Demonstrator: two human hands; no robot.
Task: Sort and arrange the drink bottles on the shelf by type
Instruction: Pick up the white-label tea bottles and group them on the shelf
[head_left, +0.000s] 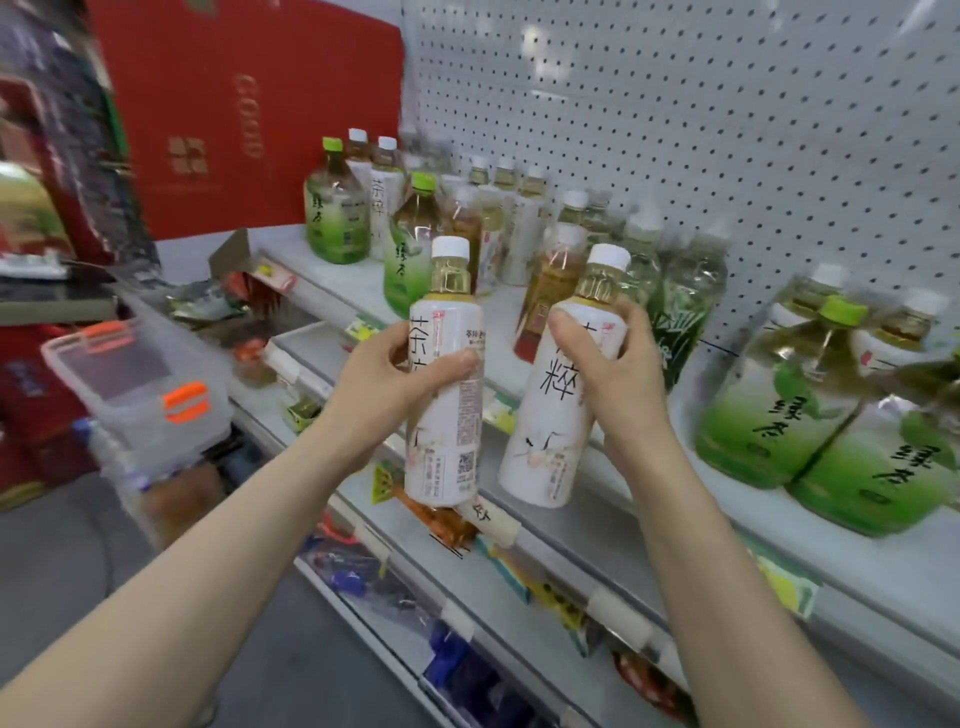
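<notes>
Gripping one white bottle (447, 415) round its upper body with the left hand (405, 374), clamping a second white bottle (545, 431) likewise with the right hand (618, 369), both up just in front of the shelf (727, 514). Looks full, so probably weighty; rigid plastic, smooth label, maybe slippery, so best gripped mid-body. Behind: at least four big green bottles (337, 223), two left, two right; too blurred for the rest

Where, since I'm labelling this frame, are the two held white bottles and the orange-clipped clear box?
Left white bottle (448, 434): head view, on its label.
Right white bottle (546, 431): head view, on its label.
Clear box (134, 368): head view, on its lid.
</notes>
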